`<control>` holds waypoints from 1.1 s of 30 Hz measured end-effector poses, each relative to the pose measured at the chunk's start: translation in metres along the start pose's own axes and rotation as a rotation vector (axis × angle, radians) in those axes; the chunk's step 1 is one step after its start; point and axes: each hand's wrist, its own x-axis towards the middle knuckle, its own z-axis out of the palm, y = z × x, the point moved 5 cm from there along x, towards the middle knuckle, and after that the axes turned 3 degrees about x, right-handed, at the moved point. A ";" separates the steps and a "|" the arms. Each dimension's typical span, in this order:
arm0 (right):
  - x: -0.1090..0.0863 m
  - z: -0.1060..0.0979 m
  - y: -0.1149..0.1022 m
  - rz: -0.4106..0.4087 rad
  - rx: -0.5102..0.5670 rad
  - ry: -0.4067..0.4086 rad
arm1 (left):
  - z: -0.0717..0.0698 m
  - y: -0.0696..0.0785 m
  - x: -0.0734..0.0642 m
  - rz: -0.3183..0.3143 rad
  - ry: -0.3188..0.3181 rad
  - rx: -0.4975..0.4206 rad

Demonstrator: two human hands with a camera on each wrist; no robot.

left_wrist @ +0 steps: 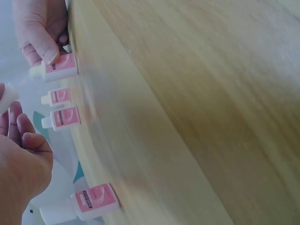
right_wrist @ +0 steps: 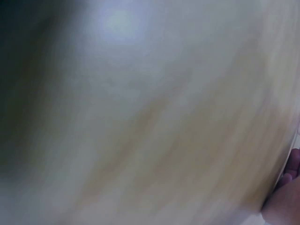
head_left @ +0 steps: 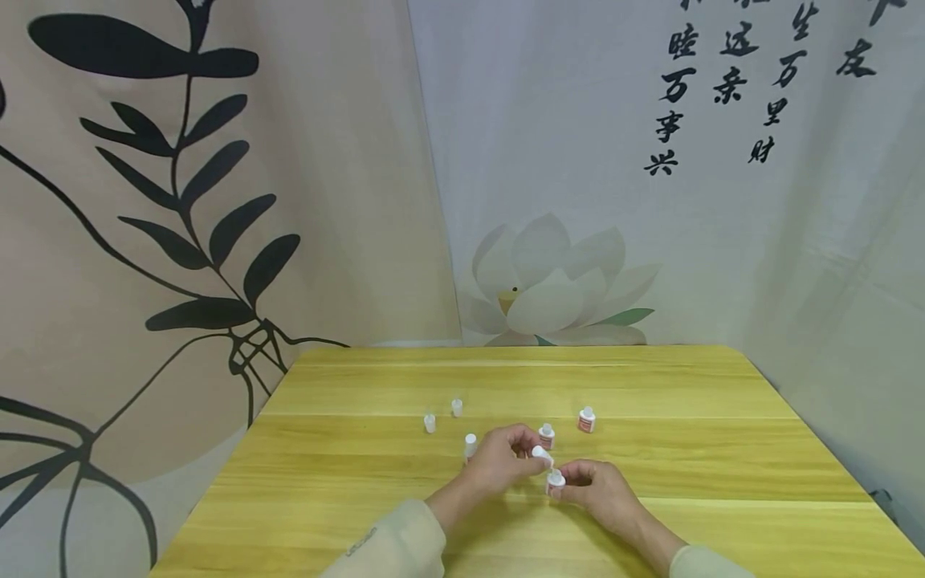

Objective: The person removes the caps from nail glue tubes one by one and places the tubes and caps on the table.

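Note:
In the head view my left hand [head_left: 502, 457] pinches a white cap [head_left: 540, 456] just above a small white bottle [head_left: 555, 482] with a red-pink label. My right hand [head_left: 600, 491] grips that bottle at its side, and it stands upright on the table. The left wrist view shows the held cap [left_wrist: 7, 97] at the left edge, above my left fingers. A capped bottle [head_left: 470, 444] stands beside my left hand, partly hidden by it. Only a bit of my right hand [right_wrist: 286, 192] enters the right wrist view.
Two capless bottles stand farther back, a nearer one [head_left: 546, 437] and a farther one [head_left: 587, 420]. Two loose white caps, one left [head_left: 429, 423] and one behind it [head_left: 457, 408], sit on the wooden table [head_left: 347, 449]. A printed curtain [head_left: 361, 201] hangs behind.

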 end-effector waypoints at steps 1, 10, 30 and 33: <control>0.000 0.000 0.000 -0.002 0.001 -0.002 | -0.001 0.000 -0.001 0.001 0.002 0.006; 0.001 0.000 -0.001 0.002 0.016 -0.013 | -0.009 -0.004 -0.006 -0.008 0.003 0.012; -0.001 0.000 -0.001 0.012 0.029 -0.011 | -0.012 -0.020 -0.012 -0.028 -0.026 0.015; -0.001 0.000 -0.001 0.012 0.024 -0.010 | -0.011 -0.021 -0.014 -0.027 -0.032 0.026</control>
